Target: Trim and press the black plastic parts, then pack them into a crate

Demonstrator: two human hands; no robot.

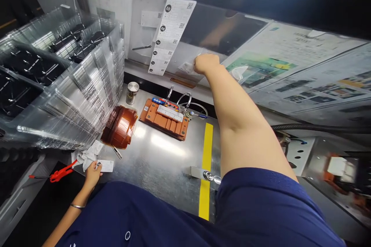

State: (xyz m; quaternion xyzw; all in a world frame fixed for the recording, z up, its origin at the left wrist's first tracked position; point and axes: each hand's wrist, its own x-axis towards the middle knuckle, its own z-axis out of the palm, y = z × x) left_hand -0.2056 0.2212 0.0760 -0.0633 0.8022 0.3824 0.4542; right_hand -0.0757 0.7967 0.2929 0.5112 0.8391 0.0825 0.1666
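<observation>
My left hand [93, 175] is closed on a small white printed label card [106, 166], low at the left of the steel table. Beside it lie a crumpled white cloth [91, 153] and a red-handled tool [61, 174]. My right arm stretches up to the back wall, where my right hand [206, 63] is closed in a fist. Crumpled clear plastic [187, 67] shows just left of its fingers; what the fingers grip, if anything, is hidden. Left of that hand, a strip of white labels [169, 31] hangs on the wall.
Tall stacked clear plastic trays [89, 88] with black parts stand at the left. On the steel table [150, 170] are amber film sheets [123, 127], a metal-lidded jar [132, 93], an orange-brown fixture [164, 119] and yellow tape [206, 154]. Machinery [313, 162] stands at the right.
</observation>
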